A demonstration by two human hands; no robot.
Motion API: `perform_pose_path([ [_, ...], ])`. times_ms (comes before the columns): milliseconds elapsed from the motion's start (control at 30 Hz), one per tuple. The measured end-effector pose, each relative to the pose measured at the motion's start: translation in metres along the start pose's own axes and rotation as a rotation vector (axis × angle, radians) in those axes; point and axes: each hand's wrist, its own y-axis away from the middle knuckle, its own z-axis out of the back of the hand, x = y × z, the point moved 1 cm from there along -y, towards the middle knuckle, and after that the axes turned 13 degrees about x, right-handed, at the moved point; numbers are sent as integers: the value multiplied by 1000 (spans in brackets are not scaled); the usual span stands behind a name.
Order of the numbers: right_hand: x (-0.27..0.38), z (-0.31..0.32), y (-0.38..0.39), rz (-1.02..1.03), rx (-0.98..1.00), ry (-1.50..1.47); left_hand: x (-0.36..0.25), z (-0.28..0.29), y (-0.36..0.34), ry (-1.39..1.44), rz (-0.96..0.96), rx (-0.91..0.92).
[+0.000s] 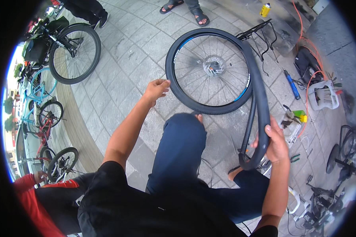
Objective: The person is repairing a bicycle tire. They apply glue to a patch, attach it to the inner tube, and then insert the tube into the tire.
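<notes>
A bicycle wheel (217, 108) with a black tyre, blue-marked rim and brake disc lies flat on the paving in front of me. Along its right side runs a thick black inner tube (261, 94), which comes down toward me and folds back near my right leg in a long loop. My right hand (277, 143) is wrapped round this loop, thumb on top, just above the fold. At the tyre's left edge is my left hand (157, 91), fingers loosely spread; its fingertips meet the tyre's outline, but whether they press on it I cannot tell.
A black rear rack (260, 33) and yellow spray can (265, 10) lie beyond the wheel. Rightward are a blue tool (292, 85), a white plastic container (323, 96) and an orange hose (300, 23). Parked bicycles (73, 55) line the left; a red-sleeved person (31, 197) is close.
</notes>
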Motion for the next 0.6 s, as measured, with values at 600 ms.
perform_pose_path([
  [600,-41,32,-25,-390,-57,432,67,7,-210,314,92,-152],
])
